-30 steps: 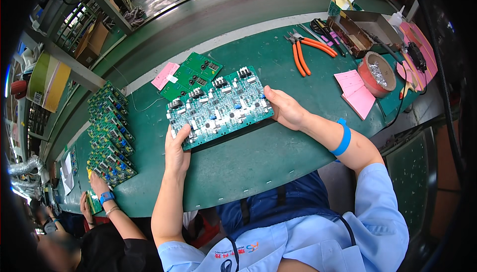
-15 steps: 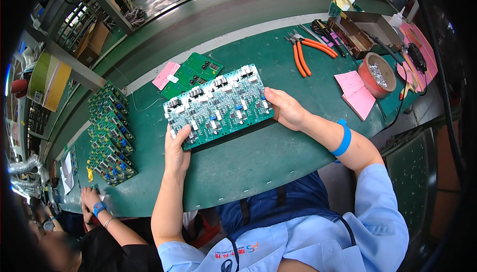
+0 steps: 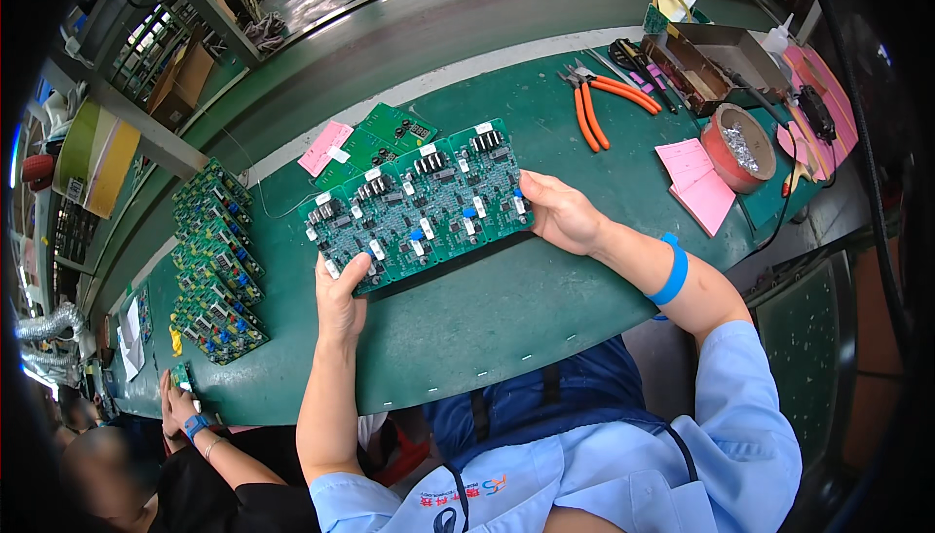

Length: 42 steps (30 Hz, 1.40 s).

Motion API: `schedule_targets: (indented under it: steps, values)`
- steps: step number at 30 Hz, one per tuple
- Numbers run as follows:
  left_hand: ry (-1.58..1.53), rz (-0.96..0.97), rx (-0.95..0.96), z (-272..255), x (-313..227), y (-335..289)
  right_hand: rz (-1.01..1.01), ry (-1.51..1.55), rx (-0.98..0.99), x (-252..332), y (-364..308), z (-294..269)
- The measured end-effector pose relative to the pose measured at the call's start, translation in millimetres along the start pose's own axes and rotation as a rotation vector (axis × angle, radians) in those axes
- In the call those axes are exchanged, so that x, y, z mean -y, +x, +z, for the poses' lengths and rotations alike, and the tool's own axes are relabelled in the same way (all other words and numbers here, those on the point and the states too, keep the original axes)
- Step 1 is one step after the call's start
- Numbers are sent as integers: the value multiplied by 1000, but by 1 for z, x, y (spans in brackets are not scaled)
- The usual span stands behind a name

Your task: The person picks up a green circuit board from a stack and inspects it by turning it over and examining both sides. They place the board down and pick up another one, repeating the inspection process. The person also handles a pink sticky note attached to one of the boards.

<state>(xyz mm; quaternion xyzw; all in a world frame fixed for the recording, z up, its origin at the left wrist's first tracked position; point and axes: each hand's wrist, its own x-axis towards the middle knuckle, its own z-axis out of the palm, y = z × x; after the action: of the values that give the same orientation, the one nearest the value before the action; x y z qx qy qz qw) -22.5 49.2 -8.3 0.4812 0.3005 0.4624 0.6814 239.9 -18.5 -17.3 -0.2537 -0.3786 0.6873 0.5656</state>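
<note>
A long green circuit board panel (image 3: 419,207), crowded with white connectors, black parts and a few blue ones, is held up above the green work surface. My left hand (image 3: 341,294) grips its lower left corner, thumb on top. At the right end, my right hand (image 3: 560,213) pinches the edge with the thumb over the face. The fingers beneath the panel are hidden. Just behind it lie flat green boards with small displays (image 3: 394,129) and a pink slip (image 3: 326,148).
Stacked circuit boards (image 3: 219,270) stand at the left. Orange-handled pliers (image 3: 589,114), pink papers (image 3: 696,182), a tape roll holding metal bits (image 3: 740,148) and a metal tray (image 3: 726,56) lie at the right. A co-worker's hand (image 3: 177,404) holds a small board at lower left.
The panel has tilted in my hands, so its glare is gone and the parts show darker. My left hand shifts slightly left. The co-worker's hand has turned, showing a small board.
</note>
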Motion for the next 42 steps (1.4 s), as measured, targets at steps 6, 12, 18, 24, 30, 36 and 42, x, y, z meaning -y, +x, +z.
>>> schedule_targets:
  steps: [6, 12, 18, 24, 30, 36, 42]
  values:
    - [19, 15, -4, -1, 0, -1, -3, -3, 16, 0, 0, 0]
    - [33, 30, 24, -2, 1, -1, 3, 38, 13, -1, 0, -2]
    - [40, -30, 26, -4, 0, -2, 33, 57, 9, 0, 0, -1]
    - [-25, -95, 43, -3, -3, -1, 42, 51, 5, 0, 0, -2]
    - [-33, -118, 51, -3, -3, 0, 44, 52, -24, -1, 1, -2]
    - [-48, -147, 55, -5, -2, 1, 40, 46, -62, -1, 1, 0]
    - [-101, -181, 104, -8, -3, 2, 51, 45, -73, 0, 0, -1]
